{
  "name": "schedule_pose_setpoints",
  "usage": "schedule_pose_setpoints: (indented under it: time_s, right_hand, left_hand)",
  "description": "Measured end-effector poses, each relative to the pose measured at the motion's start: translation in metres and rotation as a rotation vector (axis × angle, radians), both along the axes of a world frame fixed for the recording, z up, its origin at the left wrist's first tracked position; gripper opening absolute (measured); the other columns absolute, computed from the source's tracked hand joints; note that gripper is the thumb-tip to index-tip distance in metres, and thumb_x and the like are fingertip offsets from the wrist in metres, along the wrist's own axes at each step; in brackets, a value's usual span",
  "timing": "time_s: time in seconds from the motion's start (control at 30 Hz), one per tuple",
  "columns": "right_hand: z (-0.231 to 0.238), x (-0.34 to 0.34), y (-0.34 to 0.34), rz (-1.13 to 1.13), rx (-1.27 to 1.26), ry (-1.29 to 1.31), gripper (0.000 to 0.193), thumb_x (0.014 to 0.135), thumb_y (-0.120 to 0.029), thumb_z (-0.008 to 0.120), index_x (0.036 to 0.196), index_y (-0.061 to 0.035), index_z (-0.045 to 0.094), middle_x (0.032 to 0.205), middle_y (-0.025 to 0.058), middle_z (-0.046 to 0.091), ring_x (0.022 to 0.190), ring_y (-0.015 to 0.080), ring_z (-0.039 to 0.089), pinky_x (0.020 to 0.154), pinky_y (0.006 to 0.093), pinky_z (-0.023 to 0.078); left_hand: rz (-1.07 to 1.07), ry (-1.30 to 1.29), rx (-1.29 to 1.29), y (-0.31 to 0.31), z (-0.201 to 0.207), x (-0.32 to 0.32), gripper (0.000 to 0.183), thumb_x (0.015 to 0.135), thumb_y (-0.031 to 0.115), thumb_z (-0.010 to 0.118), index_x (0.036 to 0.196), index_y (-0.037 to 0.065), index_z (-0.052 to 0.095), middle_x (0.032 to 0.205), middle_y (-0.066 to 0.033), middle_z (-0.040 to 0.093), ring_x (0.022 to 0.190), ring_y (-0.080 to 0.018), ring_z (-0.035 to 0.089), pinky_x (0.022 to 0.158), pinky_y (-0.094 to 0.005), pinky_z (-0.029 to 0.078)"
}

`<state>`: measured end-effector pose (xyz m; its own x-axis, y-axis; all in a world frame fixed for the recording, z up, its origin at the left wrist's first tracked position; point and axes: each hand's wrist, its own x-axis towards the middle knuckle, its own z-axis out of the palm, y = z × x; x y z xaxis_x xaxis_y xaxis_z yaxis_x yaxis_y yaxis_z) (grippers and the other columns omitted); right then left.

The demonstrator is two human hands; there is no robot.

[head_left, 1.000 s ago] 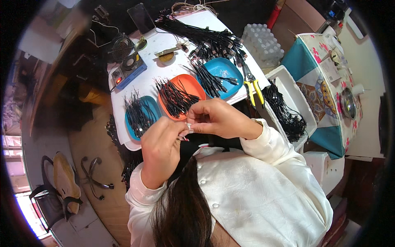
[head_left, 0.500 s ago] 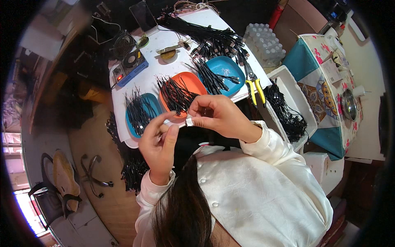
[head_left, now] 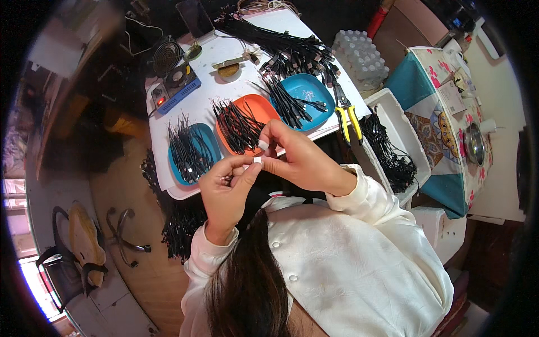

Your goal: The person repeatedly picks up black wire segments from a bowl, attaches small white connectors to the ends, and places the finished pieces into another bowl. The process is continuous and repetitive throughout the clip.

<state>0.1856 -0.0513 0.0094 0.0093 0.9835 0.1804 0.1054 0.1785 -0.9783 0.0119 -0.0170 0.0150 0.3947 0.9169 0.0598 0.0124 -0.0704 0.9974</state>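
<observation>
- Location type: small cable workshop.
- Work surface: white table point(head_left: 209, 92) carrying black cables point(head_left: 272, 40), heaped and in coloured trays point(head_left: 307, 85).
- Equipment: yellow-handled pliers point(head_left: 350, 121); blue-cased unit point(head_left: 182, 96) with lit red switch point(head_left: 161, 101).

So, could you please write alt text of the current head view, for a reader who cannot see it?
A person's left hand and right hand are close together, with white bits, too small to identify, at the fingertips. Beyond them, black cables lie in two blue trays and an orange tray on a white table, with pliers at right.
</observation>
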Motion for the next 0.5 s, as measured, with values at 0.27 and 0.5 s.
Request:
schedule_pose_setpoints:
  time_s: [0.27, 0.5]
  right_hand:
    - [-0.010, 0.000, 0.005, 0.142, -0.141, 0.270, 0.029, 0.089, -0.013, 0.070, 0.105, -0.0040, 0.046, 0.089, 0.0000, 0.053, 0.080, 0.0072, 0.049, 0.069, 0.0236, 0.043]
    - [-0.012, -0.003, 0.006, 0.169, -0.110, 0.205, 0.026, 0.091, -0.010, 0.067, 0.106, -0.0037, 0.047, 0.087, -0.0012, 0.053, 0.079, 0.0069, 0.049, 0.068, 0.0230, 0.042]
  left_hand:
    - [-0.177, -0.358, -0.408, 0.012, 0.007, -0.011, 0.018, 0.086, 0.006, 0.073, 0.100, -0.004, 0.068, 0.071, 0.0068, 0.052, 0.061, -0.0005, 0.039, 0.055, -0.0174, 0.029]
    - [-0.108, -0.114, -0.106, 0.004, 0.002, -0.007, 0.014, 0.088, 0.003, 0.069, 0.099, -0.005, 0.067, 0.070, 0.0084, 0.050, 0.063, 0.0002, 0.038, 0.056, -0.0166, 0.028]
